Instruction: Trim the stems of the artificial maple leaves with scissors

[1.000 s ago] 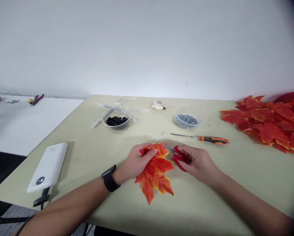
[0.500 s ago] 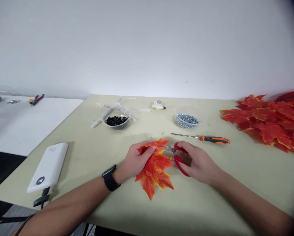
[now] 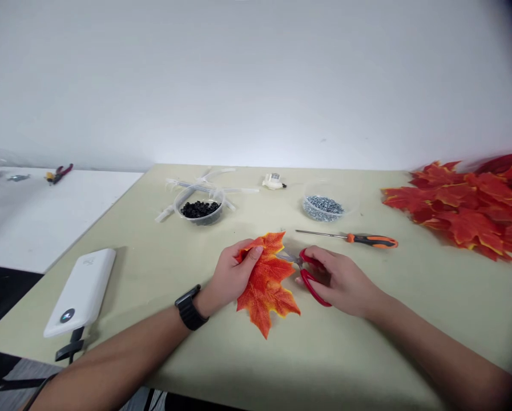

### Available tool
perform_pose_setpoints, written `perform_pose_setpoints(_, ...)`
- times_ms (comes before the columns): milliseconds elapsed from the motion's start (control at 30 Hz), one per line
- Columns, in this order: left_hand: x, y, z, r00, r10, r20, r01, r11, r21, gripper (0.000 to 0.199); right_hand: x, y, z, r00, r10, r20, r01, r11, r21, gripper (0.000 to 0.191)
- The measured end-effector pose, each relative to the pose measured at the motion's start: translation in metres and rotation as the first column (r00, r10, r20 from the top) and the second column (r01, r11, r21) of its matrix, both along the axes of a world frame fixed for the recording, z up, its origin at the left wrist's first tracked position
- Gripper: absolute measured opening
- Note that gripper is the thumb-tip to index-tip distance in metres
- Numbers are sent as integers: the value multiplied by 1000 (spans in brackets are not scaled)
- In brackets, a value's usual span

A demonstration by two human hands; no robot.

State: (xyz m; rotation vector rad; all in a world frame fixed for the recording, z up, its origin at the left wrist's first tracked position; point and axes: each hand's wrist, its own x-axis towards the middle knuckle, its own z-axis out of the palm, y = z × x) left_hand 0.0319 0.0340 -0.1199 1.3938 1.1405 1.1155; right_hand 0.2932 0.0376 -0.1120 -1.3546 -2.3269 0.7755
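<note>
1. Leaf (image 3: 267, 285) and left hand (image 3: 234, 274) have moved up and leftward since half a second ago, with the leaf slightly turned; the whole view has shifted a little too.
2. Leaf position: above the table (image 3: 221, 365), between the hands, its upper part in the left hand.
3. Principal risk, in my judgement: the scissors (image 3: 299, 261) point toward the left thumb, so a slip or over-reach could nick it or the fingers hidden beneath the leaf.
4. Secondary risk: the leaf looks thin and is gripped on one side only; it may fold between the blades or swing, giving a crooked cut. Whether the blade tips lie under the leaf cannot be told.
5. Left hand pose: thumb on top, pinching the leaf against fingers mostly out of sight; wrist, with watch (image 3: 190, 308), angled in from lower left.
6. Right hand (image 3: 345, 282) pose: approaching from lower right, thumb and fingers apart, hooked through the spread red handles.
</note>
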Motion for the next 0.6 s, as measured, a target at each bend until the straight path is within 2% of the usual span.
perform_pose_setpoints(400,-1,2,-3,999,33,8,-33,999,-10,36,-1,3,-5,990,-49,-136,46,999,-27,37)
perform_pose_setpoints(600,0,1,0,999,52,13,-51,998,-46,38,-1,3,-10,983,-65,-174,52,995,-80,33)
